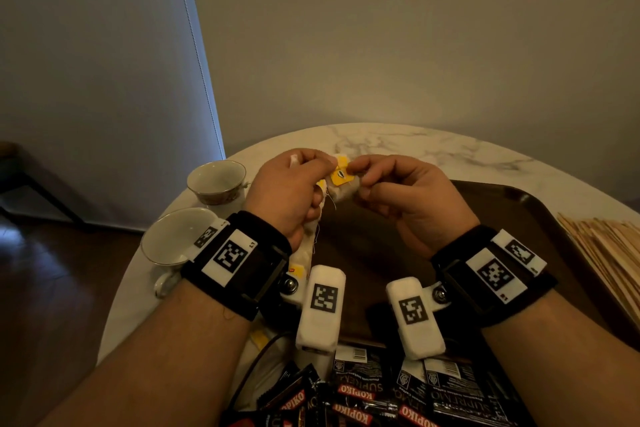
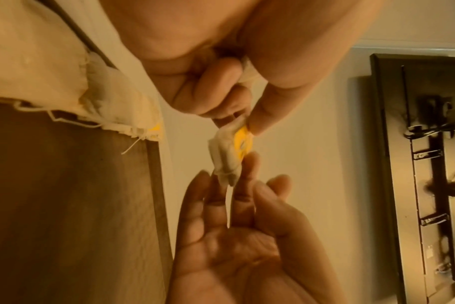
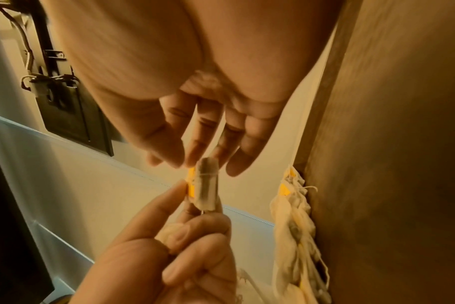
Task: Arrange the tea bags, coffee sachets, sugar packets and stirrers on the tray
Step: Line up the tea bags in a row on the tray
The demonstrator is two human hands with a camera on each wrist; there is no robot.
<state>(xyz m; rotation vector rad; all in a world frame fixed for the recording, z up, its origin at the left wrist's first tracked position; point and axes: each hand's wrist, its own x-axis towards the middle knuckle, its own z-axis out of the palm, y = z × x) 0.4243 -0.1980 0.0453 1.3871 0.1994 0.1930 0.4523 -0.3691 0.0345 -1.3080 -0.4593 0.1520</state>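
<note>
We find the left hand (image 1: 289, 191) pinching one tea bag (image 2: 230, 156) by its yellow tag, above the far left corner of the dark tray (image 1: 540, 218). The right hand (image 1: 405, 194) touches the bag with nearly straight fingers. Two teacups (image 1: 216, 180) stand at the surface's left edge; coffee sachets (image 1: 363, 392) crowd its near edge.
</note>
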